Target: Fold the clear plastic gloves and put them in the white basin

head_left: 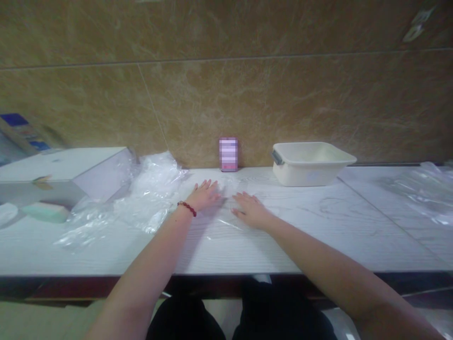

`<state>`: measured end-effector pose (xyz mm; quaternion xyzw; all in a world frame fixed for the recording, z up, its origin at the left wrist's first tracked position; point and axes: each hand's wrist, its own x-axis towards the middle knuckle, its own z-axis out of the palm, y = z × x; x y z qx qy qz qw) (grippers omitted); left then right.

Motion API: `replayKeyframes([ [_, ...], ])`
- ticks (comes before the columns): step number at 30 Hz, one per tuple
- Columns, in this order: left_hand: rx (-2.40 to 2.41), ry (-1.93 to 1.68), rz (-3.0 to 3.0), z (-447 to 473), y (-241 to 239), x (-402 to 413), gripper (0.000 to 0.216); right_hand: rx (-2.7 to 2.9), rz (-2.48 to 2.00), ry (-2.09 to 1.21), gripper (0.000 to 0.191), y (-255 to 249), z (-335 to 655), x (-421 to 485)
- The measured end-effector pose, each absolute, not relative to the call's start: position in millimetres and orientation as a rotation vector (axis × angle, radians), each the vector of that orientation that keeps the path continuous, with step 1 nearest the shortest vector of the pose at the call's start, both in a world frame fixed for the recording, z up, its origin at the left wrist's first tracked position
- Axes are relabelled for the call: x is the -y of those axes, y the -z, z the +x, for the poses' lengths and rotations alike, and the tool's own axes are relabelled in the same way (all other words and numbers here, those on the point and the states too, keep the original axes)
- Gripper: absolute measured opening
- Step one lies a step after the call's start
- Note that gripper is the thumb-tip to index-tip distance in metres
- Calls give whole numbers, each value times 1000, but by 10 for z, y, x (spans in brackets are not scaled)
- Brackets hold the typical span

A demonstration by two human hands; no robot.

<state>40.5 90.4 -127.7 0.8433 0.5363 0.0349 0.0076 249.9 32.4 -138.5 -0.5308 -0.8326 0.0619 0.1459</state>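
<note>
A thin clear plastic bag (230, 223) lies flat on the white wood-grain table (300, 250), its outline faint. My left hand (205, 194), with a dark red bead bracelet at the wrist, rests on the left part of the bag with its fingers spread. On the other side, my right hand (252, 210) lies palm down with fingers stretched out, touching the bag's right part. Neither hand grips anything. A phone (228, 155) with a blurred screen leans against the wall just beyond my hands.
Crumpled clear plastic bags (152, 189) are heaped left of my hands, against a white box (63, 165). A pale green block (47, 212) sits before the box. At the right stand a cream plastic bin (307, 172) and more clear plastic (424, 189). A tiled wall (247, 94) closes the back.
</note>
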Motion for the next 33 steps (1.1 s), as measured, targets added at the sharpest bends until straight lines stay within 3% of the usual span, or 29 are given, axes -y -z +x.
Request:
replayKeyframes([
  [5,-1419,92,2648,450,1222,-723,69,2080,-1853,-130,32,1268,2929,-633],
  [11,-1353,216,2613,405,1246,-636,88,2016,-2075,-174,35,1355,3174,-733],
  [17,-1340,247,2629,402,1250,-618,97,2090,-2018,-173,24,1345,3084,-711],
  [25,-1302,122,2706,540,1162,-542,86,1897,-1933,-335,20,1249,3024,-631],
  [30,-1179,23,2791,732,1189,-469,76,1896,-1815,-547,42,1256,3034,-584],
  [33,-1141,-10,2812,781,1229,-469,73,1935,-1699,-545,43,1279,3047,-584],
])
